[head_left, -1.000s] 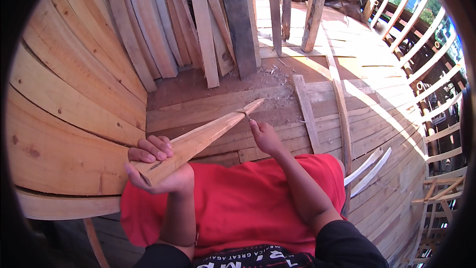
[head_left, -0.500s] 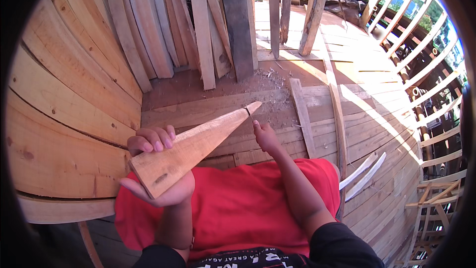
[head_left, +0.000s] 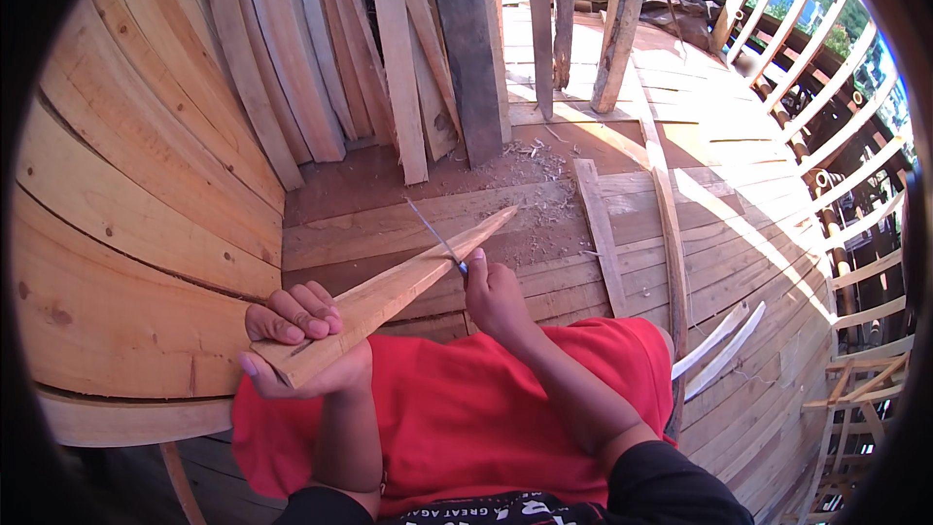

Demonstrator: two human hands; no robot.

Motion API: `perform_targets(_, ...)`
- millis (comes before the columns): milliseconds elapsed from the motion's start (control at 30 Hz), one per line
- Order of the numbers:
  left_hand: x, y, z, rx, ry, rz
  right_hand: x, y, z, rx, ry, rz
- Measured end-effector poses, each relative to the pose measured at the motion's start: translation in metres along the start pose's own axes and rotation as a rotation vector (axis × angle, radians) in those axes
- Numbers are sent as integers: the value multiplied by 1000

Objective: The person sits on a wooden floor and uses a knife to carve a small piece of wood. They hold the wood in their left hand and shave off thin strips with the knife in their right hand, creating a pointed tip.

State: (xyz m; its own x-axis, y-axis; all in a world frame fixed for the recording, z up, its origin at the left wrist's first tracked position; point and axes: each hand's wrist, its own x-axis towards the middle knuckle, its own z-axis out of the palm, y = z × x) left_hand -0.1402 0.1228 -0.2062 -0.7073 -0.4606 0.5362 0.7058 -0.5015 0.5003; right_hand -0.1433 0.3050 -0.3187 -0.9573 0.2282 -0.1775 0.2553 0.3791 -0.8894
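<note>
A tapered wooden wedge [head_left: 397, 284] slants up to the right above my lap, its narrow tip farthest from me. My left hand [head_left: 335, 369] is closed around its broad end, fingers over the top and palm beneath. In my right hand [head_left: 498, 299] is a thin-bladed knife [head_left: 432, 231], its handle mostly hidden by the closed fingers. The blade crosses the wedge toward its narrow part and points to the far left. Whether the cutting edge bites into the wood is too small to tell.
A curved plank wall [head_left: 136, 262] rises at my left. Long boards [head_left: 292, 49] and a dark post [head_left: 465, 49] stand ahead. Shavings [head_left: 535, 170] litter the plank floor [head_left: 748, 418]. Loose strips [head_left: 600, 233] and pale curved pieces [head_left: 724, 350] lie at right, before open ribs [head_left: 855, 224].
The wedge has been rolled from its broad face toward its narrow edge. My right hand has come back from near the tip, and the knife blade now shows across the wood.
</note>
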Motion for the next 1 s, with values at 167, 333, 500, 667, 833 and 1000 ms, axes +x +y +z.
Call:
perform_targets(167,-11,-1,9,0,-7,7,17,34,3,-57,193,-12)
perform_targets(333,-7,-4,11,4,-2,17,48,85,-10,-59,209,109)
perform_targets(500,-6,-2,9,131,149,35,2,18,1,75,-13,16)
perform_targets(667,1,0,6,190,272,-45,27,44,10,-54,160,-49)
perform_targets(833,19,-7,-14,-60,-131,-108,35,53,17,-22,193,-49)
perform_targets(1000,32,16,-23,124,-696,-234,28,53,2,1,138,-17)
